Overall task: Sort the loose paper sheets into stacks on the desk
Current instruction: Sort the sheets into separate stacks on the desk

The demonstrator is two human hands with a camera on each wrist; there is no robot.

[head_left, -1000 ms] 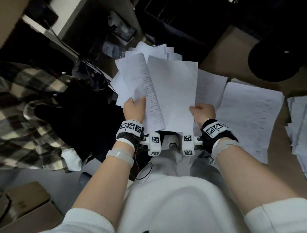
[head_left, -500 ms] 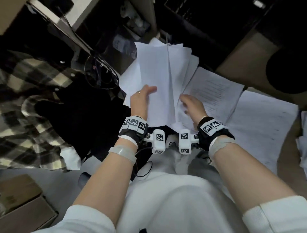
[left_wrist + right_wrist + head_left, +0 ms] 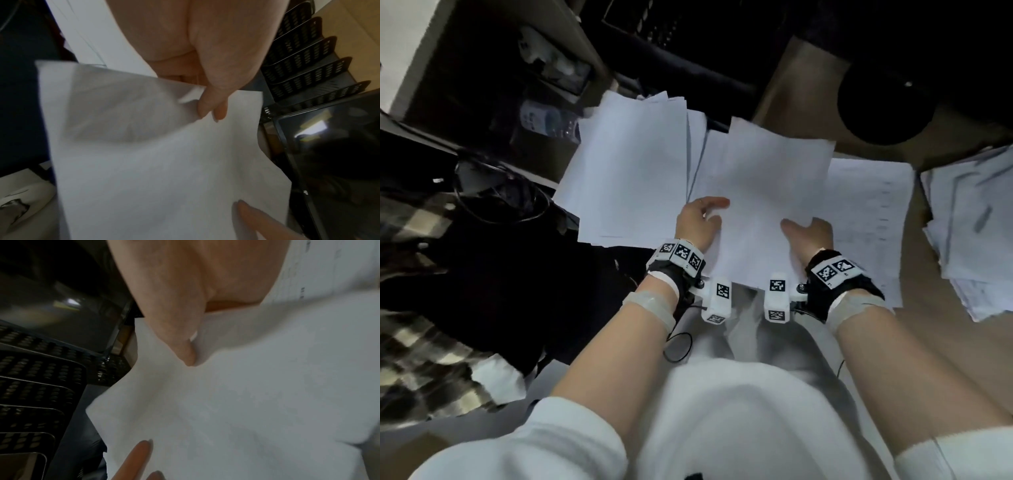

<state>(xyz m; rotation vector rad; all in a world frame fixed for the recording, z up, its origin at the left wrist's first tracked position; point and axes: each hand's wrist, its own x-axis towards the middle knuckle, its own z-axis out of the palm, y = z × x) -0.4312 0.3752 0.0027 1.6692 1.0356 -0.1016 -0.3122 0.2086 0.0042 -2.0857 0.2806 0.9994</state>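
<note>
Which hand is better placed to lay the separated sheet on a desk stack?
Probably the right hand. It pinches the separated sheet, which already lies over the flat sheets on the desk on that side. The left hand holds the remaining bundle off to the left.

Held sheet (image 3: 763,192) between fanned bundle (image 3: 630,171) left, desk stack (image 3: 976,219) right.

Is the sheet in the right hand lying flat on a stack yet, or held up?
Held up. The right hand pinches the sheet, which bows and sags at the thumb in the right wrist view.
</note>
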